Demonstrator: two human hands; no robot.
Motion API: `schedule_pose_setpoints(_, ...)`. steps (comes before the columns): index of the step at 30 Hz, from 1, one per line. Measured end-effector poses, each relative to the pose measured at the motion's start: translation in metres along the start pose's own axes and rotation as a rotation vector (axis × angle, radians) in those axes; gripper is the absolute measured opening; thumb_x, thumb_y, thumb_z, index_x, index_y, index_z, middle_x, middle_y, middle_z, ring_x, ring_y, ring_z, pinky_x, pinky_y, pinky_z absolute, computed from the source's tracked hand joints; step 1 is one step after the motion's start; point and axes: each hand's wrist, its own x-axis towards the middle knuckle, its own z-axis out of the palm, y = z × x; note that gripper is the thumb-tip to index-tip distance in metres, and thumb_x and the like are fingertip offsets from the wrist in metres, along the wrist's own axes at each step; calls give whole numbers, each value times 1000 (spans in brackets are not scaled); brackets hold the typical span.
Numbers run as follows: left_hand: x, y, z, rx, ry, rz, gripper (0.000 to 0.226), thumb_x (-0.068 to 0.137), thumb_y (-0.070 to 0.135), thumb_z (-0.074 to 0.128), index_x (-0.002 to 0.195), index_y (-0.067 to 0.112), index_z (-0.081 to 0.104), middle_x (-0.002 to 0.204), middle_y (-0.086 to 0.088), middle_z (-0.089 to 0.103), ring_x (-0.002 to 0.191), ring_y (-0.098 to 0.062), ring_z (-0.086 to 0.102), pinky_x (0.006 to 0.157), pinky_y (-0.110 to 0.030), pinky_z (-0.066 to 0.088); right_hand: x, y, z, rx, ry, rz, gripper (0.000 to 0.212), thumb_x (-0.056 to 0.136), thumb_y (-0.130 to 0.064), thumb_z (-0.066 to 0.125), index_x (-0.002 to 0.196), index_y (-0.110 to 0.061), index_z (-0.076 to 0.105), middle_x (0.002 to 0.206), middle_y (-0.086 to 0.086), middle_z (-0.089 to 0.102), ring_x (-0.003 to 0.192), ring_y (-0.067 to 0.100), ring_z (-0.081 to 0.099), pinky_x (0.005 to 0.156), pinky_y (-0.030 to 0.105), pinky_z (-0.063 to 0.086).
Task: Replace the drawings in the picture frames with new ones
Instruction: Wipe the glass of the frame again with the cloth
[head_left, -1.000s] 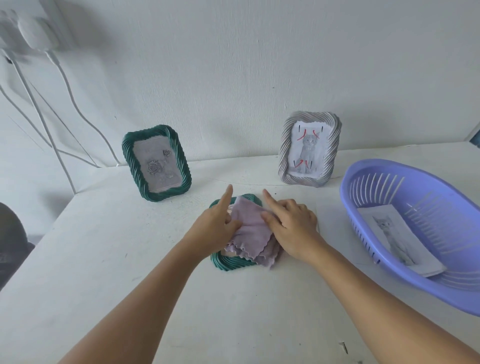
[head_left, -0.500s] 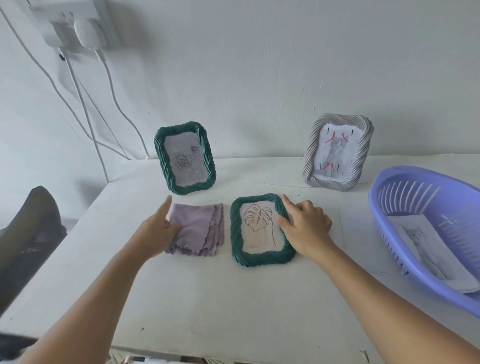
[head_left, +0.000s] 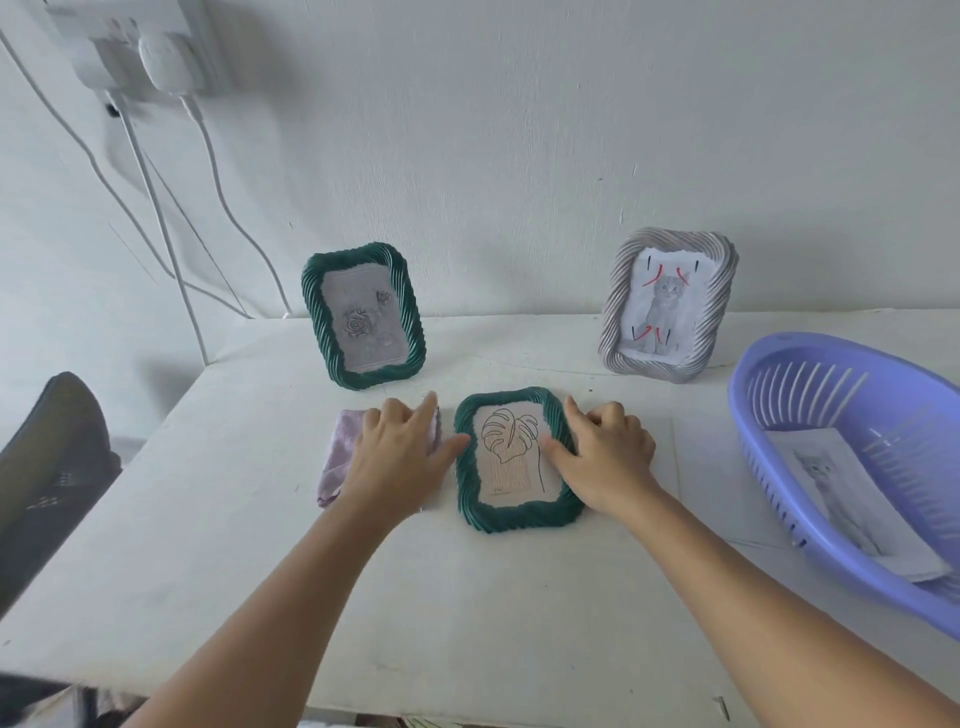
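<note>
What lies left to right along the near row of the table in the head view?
lilac cloth → left hand → flat green frame → right hand → purple basket

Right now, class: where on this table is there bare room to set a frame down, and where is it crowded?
Free: the near table between the forearms, and the left part before the purple cloth. Crowded: the middle, where both hands flank the lying green frame, and the right by the basket.

We count three picture frames: two green (head_left: 363, 322) (head_left: 517, 460), one grey (head_left: 669, 306). We see one lilac cloth (head_left: 340, 457), one purple basket (head_left: 810, 525), two hands (head_left: 397, 460) (head_left: 605, 460).
</note>
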Motion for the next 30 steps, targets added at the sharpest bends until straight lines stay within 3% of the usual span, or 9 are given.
schedule_pose_setpoints(6,-1,23,15,85,-97,-15,61,95,73,31,127,25,51,133,-5,31,124,-30,27,111,-44,26,-1,-1,0,1,-8,-16,72,94,-70,41,156,-35,31,130,2,36,127,30,35,113,44,22)
schedule_pose_setpoints(12,-6,27,15,-84,-114,-106,55,98,63,41,139,28,46,145,-4,27,132,-30,22,114,-46,20,-5,-2,-5,141,-4,-41,70,96,-67,41,158,-42,19,130,-1,47,128,25,41,113,45,21)
schedule_pose_setpoints(15,-5,29,15,-199,-75,-140,59,98,58,47,150,31,38,147,-4,31,134,-31,24,115,-46,20,-9,-4,-10,434,-18,-82,69,101,-53,47,160,-43,13,126,0,66,118,22,56,105,32,30)
schedule_pose_setpoints(17,-3,30,14,-311,-26,-109,64,99,52,51,155,30,30,145,-5,37,134,-29,30,113,-44,26,-12,-7,-13,680,5,-117,70,102,-41,54,159,-45,15,140,-6,61,124,17,55,98,20,38)
schedule_pose_setpoints(19,1,31,10,-575,-5,-63,64,100,38,57,156,29,27,136,-2,52,120,-17,51,99,-31,44,-11,-9,-16,796,55,-180,71,102,-32,57,158,-48,16,149,-27,43,132,-6,45,104,11,35)
schedule_pose_setpoints(21,2,33,3,-856,-43,-56,63,101,25,60,154,31,27,119,-1,63,90,-1,65,71,-17,52,-8,-9,-16,860,80,-222,72,102,-30,58,157,-51,16,148,-40,33,132,-22,35,113,14,29)
schedule_pose_setpoints(22,4,33,0,-952,-55,-54,64,101,20,61,153,33,27,114,-4,65,84,-2,68,68,-19,56,-5,-8,-16,885,81,-225,73,102,-29,59,157,-51,16,147,-41,33,132,-23,34,114,17,30)
schedule_pose_setpoints(25,9,34,-8,-1139,-61,-43,66,98,12,65,149,37,32,113,-17,68,97,-29,72,81,-44,63,-1,-7,-18,945,81,-227,72,102,-29,58,156,-51,17,155,-31,34,139,-14,33,121,31,31)
schedule_pose_setpoints(30,13,36,-17,-1186,-86,49,82,98,5,64,157,43,23,117,-14,68,102,-26,74,82,-43,63,1,-3,-23,1041,-8,-268,83,99,-24,65,154,-58,12,154,-24,41,139,2,45,114,45,43)
